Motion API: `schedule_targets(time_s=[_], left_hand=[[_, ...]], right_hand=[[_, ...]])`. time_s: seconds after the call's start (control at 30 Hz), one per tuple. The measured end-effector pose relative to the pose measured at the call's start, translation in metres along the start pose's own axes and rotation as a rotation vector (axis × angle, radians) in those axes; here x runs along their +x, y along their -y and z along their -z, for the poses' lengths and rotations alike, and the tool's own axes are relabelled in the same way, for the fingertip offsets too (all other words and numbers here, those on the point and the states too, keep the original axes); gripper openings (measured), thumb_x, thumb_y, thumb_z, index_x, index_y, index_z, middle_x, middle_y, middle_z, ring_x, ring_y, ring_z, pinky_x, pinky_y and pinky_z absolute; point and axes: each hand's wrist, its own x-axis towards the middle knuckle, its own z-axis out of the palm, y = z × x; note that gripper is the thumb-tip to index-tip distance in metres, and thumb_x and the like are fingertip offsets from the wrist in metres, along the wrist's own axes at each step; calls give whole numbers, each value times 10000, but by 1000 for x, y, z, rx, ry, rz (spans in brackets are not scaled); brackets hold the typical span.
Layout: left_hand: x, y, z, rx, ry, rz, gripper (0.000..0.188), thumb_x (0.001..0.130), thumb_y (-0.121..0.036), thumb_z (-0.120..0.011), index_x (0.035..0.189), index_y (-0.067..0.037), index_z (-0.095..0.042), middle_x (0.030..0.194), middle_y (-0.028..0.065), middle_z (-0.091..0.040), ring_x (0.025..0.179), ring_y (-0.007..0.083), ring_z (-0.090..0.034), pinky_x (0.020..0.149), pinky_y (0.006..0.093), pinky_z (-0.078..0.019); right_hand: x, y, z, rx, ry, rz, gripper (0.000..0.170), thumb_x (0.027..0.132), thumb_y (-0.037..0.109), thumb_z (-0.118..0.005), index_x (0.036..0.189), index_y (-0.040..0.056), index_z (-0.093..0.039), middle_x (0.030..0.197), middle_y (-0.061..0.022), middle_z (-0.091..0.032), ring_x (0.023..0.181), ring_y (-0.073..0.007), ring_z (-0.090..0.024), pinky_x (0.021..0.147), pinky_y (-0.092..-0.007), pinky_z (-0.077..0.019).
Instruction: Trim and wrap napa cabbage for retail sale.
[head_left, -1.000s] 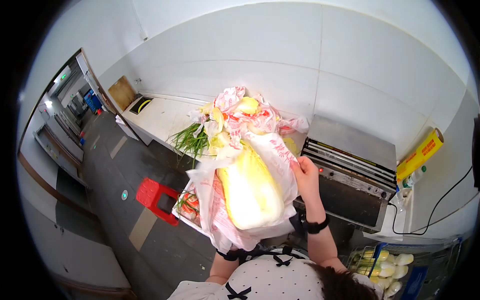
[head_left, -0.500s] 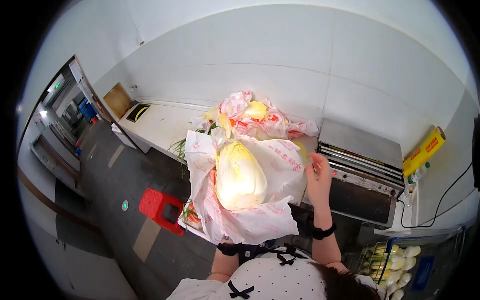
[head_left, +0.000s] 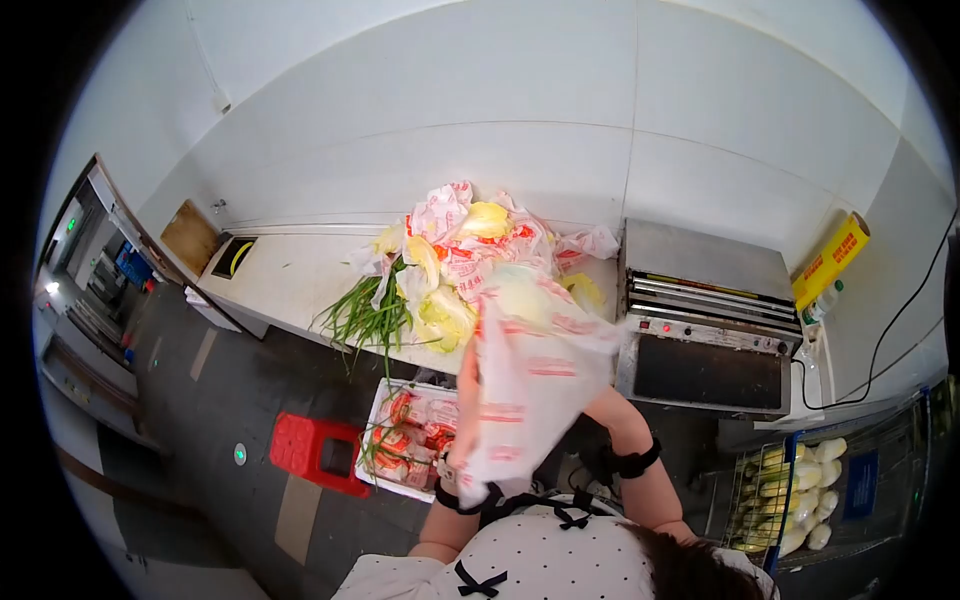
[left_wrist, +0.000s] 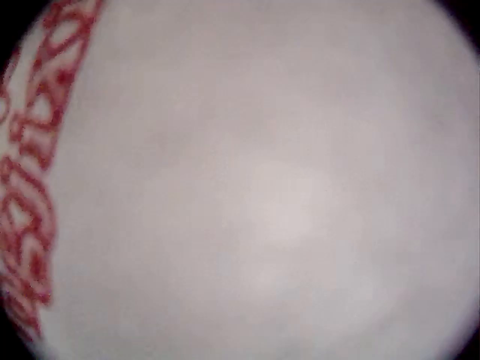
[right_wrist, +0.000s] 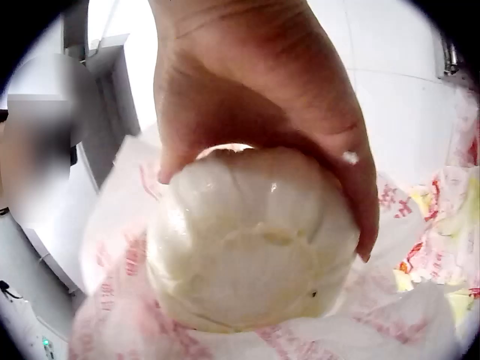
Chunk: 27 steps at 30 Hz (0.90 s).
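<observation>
A Chinese cabbage shows its pale cut base in the right wrist view. My right hand grips it from above, thumb and fingers spread round the base. A thin white sheet with red print lies about the cabbage and hides most of it in the head view. Along the sheet's left edge is my left hand, its fingers partly covered. The printed sheet fills the left wrist view, so how those fingers lie is hidden.
Cabbage leaves, green stalks and crumpled printed wrap lie on the counter. A wrapping machine stands to the right. Below are a white box of wrapped packages, a red stool and a cart of cabbages.
My right hand has left the sheet's right edge and now grips the cabbage's base. The cabbage, earlier face up on the spread sheet, is now mostly covered by the raised sheet.
</observation>
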Motion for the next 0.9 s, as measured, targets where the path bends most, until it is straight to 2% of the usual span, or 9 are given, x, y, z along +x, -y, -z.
schedule_targets(time_s=[0.13,0.37,0.4,0.5,0.7,0.8,0.9], left_hand=[[13,2,-21,286,31,-146,582,853,-103,-550,1353,17,-277,1199,136,-493,1047,136,-478,891,253,-401],[25,34,-1,120,92,113,530,895,-139,-527,1333,53,-300,1143,109,-521,962,104,-506,830,231,-426],[27,39,3,215,31,104,520,865,-165,-584,1282,70,-382,1028,86,-577,873,94,-535,772,231,-452],[39,54,21,356,-27,171,490,818,-193,-650,1185,87,-486,926,99,-625,796,97,-553,727,238,-468],[39,51,35,403,-82,-69,357,772,-163,-688,1029,69,-598,892,127,-655,752,109,-592,698,235,-478],[41,31,35,505,-103,-160,244,772,-100,-674,961,50,-632,838,96,-661,721,105,-599,685,230,-479],[47,17,47,352,-64,-26,164,776,-53,-657,906,47,-648,791,78,-663,689,85,-588,654,214,-474]], right_hand=[[4,-22,2,154,31,-119,507,877,238,-524,1314,38,-363,1275,-111,-456,1160,-204,-432,983,-354,-349],[10,-57,-11,519,-177,-358,518,876,308,-510,1312,58,-381,1285,-103,-455,1171,-223,-430,990,-381,-346],[9,-62,-14,552,-207,-382,520,876,318,-508,1311,60,-384,1287,-102,-455,1173,-226,-430,991,-385,-345],[4,-72,-18,624,-275,-440,528,876,348,-502,1310,69,-392,1291,-99,-455,1177,-234,-429,994,-397,-344],[-2,-85,-20,774,-323,-416,549,869,392,-486,1311,79,-394,1298,-93,-452,1178,-245,-431,994,-413,-343],[-3,-91,-19,848,-338,-383,560,865,412,-477,1311,84,-394,1301,-91,-450,1177,-249,-433,993,-420,-342],[-4,-98,-19,938,-346,-344,572,862,433,-469,1312,88,-393,1304,-88,-448,1176,-254,-434,992,-427,-342]])
